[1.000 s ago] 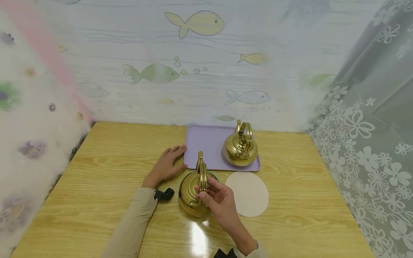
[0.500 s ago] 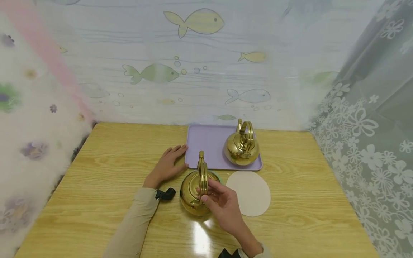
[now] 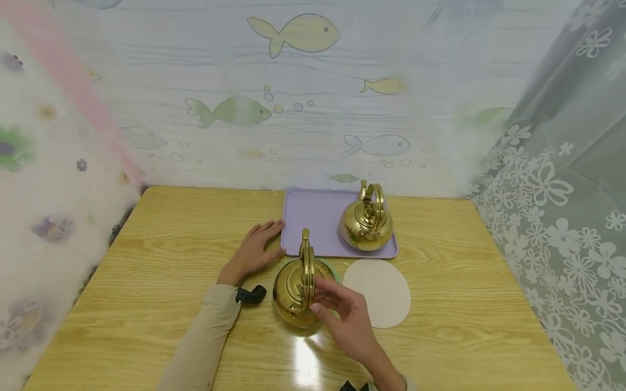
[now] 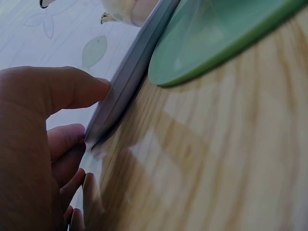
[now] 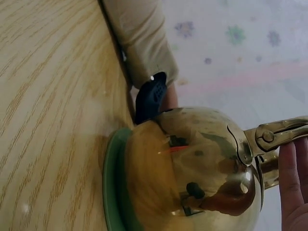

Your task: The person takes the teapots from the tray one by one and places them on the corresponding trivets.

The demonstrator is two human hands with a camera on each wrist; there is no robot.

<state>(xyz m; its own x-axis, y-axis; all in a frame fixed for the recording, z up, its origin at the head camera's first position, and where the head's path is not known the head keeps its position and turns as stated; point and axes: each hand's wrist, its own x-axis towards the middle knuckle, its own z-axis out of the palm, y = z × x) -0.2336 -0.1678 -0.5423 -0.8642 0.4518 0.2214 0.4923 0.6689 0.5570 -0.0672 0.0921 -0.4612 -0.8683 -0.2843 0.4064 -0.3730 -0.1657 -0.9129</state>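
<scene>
Right grip (image 3: 348, 320), fingers loosely extended, touches the handle (image 3: 309, 265) of the near kettle (image 3: 290, 293); left grip (image 3: 254, 254), fingers spread, touches the tray (image 3: 315, 225). Probably slick, rigid metal, best held by that handle.

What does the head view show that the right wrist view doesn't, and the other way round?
Only the head view: the purple tray, the second kettle on it, the pale round mat, and the fingers of the left hand at the tray's left edge.

Only the right wrist view: a clear rivet on the near kettle, and that kettle's lower side meeting the green disc.

Both: the near kettle, part of the green disc, the right hand, the left sleeve and the table.
</scene>
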